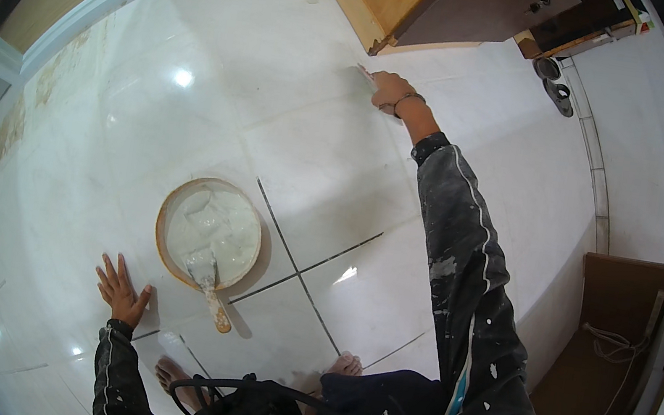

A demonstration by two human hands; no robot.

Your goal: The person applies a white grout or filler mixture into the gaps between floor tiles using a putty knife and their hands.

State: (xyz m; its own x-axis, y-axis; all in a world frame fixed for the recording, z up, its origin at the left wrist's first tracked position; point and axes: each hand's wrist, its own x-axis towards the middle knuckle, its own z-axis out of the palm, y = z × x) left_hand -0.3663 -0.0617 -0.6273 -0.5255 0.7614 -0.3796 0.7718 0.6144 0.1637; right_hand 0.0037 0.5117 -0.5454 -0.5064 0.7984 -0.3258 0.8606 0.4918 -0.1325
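Observation:
My left hand [120, 292] lies flat on the white tiled floor [313, 162], fingers spread, left of a round bowl [159, 244]. White paste [214, 229] fills much of the bowl. A putty knife [215, 303] leans over the rim, its blade in the paste and its smeared handle sticking out toward me. Far forward, my right hand [393, 93] is closed on a thin flat spreader [365, 75], held low over the tiles near a cabinet corner. The fingers partly hide it, so I cannot tell its full shape.
A wooden cabinet [461, 13] stands at the far edge, with dark shoes [559, 88] beside it. Dark open joints [299, 273] cross between tiles near the bowl. An open brown cabinet [585, 396] holding a white cord [614, 341] is at right. My bare feet [345, 365] are close by.

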